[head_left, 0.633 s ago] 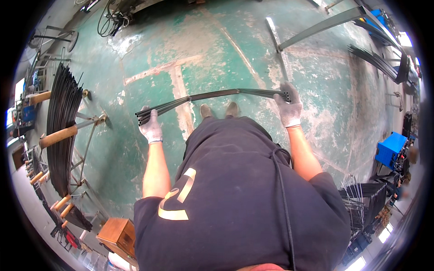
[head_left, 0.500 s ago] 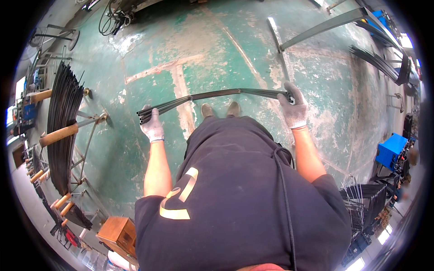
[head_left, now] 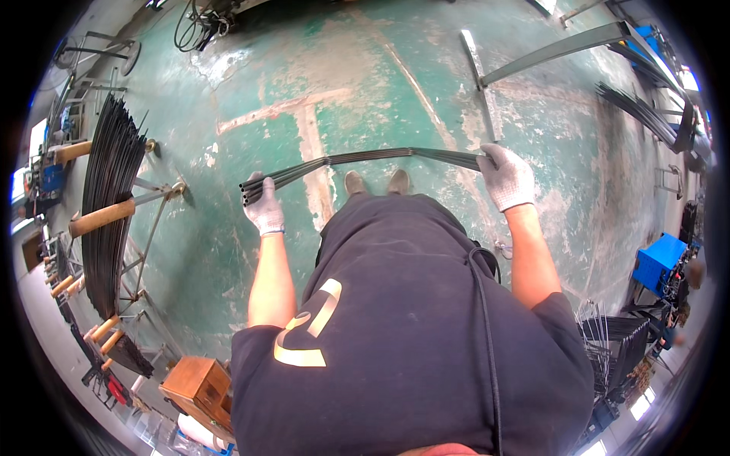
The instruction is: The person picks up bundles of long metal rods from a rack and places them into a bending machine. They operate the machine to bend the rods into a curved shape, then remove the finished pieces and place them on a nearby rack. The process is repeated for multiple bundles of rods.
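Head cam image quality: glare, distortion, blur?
Head view: black fisheye corners; the grey beam bows at upper right, likely lens distortion; a bright patch blows out at lower right; black tubes, left hand and right hand look reasonably sharp.

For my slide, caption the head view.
Pale-gloved left hand grips long black hollow tubes, right hand at their other ends.

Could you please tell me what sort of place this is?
Probably a metalworking workshop, judging by the held bundle of thin black tubes, the long black rods on a brown-barred metal rack, and the worn green-painted floor.
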Motion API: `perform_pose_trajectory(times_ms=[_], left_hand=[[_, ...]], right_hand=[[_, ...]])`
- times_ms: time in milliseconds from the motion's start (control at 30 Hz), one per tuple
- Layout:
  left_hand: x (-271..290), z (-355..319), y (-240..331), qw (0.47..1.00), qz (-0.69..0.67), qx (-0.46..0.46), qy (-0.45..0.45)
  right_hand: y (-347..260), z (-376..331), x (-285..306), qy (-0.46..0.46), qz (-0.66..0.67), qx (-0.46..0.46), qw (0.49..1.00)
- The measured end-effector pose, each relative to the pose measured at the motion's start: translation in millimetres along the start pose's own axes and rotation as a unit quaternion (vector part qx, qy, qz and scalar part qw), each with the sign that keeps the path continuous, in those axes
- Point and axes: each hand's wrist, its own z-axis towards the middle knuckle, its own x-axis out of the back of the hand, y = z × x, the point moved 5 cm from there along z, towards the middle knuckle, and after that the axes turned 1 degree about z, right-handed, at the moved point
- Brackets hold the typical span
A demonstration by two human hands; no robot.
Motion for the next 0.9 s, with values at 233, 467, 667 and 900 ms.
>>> perform_pose_trajectory(times_ms=[233,467,667,900], left_hand=[[1,2,-5,1.000,0.013,-0.021,0.003],[-1,4,1,0.999,0.030,-0.028,0.004],[-1,4,0,0.998,0.047,-0.040,0.007],[-2,4,1,0.999,0.039,-0.031,0.007]], right_hand=[[8,2,-8,-0.031,-0.030,-0.031,0.999],[13,3,-11,-0.014,-0.033,-0.012,0.999],[13,3,-11,-0.013,-0.024,-0.025,0.999],[9,3,-10,-0.013,-0.023,-0.042,0.999]])
